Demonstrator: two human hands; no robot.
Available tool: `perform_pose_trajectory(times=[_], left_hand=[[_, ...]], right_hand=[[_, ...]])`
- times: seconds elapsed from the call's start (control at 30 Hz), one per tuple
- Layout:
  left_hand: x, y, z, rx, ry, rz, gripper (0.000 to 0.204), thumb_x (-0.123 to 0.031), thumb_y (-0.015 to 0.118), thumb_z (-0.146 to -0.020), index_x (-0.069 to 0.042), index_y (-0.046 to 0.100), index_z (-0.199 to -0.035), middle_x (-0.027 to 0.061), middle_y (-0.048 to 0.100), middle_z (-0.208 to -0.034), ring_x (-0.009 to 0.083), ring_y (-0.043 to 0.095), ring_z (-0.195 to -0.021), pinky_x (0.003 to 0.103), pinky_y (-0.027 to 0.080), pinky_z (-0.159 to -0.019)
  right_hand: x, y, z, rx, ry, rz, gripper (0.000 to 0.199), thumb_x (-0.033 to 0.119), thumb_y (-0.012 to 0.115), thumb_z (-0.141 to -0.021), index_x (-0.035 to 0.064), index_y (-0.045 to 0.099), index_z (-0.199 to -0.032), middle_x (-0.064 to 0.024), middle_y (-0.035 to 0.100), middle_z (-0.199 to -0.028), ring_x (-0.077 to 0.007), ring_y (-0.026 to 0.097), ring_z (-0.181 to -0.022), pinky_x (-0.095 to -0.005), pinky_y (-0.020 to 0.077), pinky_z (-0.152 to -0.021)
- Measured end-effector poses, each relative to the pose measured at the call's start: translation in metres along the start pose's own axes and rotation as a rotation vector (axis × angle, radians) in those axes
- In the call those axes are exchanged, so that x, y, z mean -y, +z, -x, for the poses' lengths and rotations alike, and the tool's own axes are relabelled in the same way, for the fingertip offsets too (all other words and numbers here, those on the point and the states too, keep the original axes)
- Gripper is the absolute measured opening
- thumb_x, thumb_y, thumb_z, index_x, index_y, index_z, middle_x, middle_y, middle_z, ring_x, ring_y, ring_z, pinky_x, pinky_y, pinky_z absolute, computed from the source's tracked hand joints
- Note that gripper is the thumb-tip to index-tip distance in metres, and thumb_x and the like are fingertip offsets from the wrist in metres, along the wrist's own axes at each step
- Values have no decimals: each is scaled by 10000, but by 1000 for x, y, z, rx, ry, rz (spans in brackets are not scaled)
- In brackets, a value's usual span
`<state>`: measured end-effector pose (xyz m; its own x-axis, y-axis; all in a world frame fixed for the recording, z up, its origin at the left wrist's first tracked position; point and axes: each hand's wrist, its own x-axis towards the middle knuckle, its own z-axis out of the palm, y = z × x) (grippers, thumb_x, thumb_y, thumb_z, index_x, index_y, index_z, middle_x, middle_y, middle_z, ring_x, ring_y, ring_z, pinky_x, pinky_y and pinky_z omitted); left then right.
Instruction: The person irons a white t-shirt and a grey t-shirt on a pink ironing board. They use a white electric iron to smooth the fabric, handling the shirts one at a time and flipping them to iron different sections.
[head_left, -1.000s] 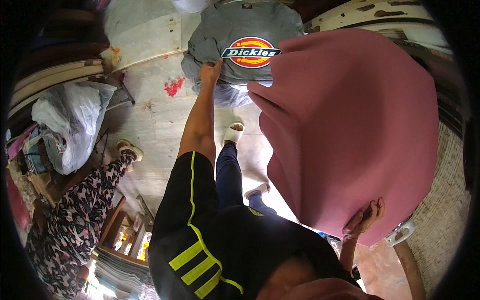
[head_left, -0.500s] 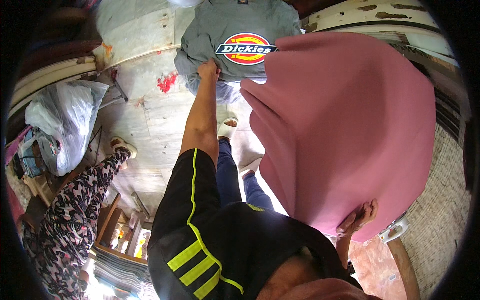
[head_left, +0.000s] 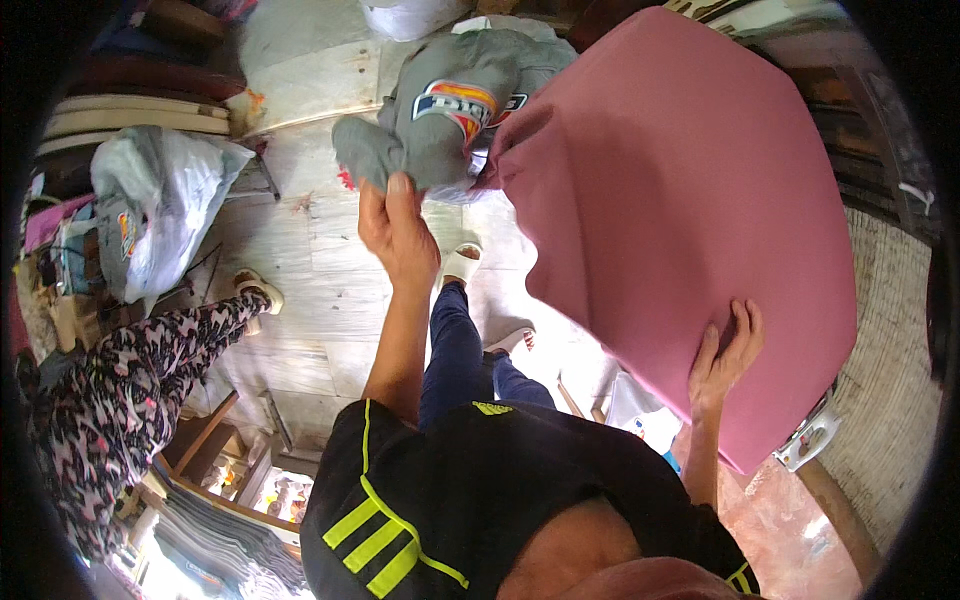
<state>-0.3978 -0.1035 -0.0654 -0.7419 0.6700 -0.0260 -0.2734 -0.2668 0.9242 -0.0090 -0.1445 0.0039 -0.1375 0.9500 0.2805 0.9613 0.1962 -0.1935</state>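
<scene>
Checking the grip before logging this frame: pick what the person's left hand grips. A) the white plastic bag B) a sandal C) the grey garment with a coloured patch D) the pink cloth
C: the left hand pinches a bunched fold of the grey garment in its fingers, while the right hand lies spread on the pink cloth.

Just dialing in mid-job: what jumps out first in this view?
The big pink cloth fills the upper right, with the right hand spread flat against its lower edge. Left of it, the left hand grips a bunched grey shirt with a bright chest patch, held out over the pale tiled floor. At far left, another person's patterned trouser leg stretches in beside a stuffed plastic bag.
</scene>
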Motion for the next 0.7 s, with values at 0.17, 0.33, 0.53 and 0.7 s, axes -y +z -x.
perform_pose_trajectory(times=[0.17,0.33,0.53,0.7], left_hand=[[-92,-23,97,227,289,-227,180,-101,549,-967,49,561,-1065,123,568,-1092,191,548,-983,319,435,-886],[-162,-20,176,384,472,-330,121,-84,626,-908,33,646,-885,201,613,-1052,298,580,-982,382,428,-905],[-201,-45,212,168,560,-151,239,-88,632,-925,-4,587,-1144,84,580,-991,138,557,-831,252,479,-737],[-264,-33,187,53,525,171,163,-111,591,-956,-30,590,-1097,144,657,-1095,203,645,-960,346,540,-851]], right_hand=[[48,-12,-5,-15,-134,-363,468,283,740,-828,45,608,-1208,-173,564,-1282,-336,504,-1239,-448,370,-1051],[158,1,48,458,-458,-1037,542,243,813,-723,32,611,-1180,-166,666,-1114,-333,633,-1043,-436,472,-924],[189,-3,98,1087,-463,-1260,437,76,730,-767,9,610,-1182,-138,704,-981,-193,643,-942,-360,505,-850],[124,-22,78,712,-455,-1084,354,12,560,-787,5,626,-1135,-103,679,-872,-174,639,-787,-344,527,-744]])
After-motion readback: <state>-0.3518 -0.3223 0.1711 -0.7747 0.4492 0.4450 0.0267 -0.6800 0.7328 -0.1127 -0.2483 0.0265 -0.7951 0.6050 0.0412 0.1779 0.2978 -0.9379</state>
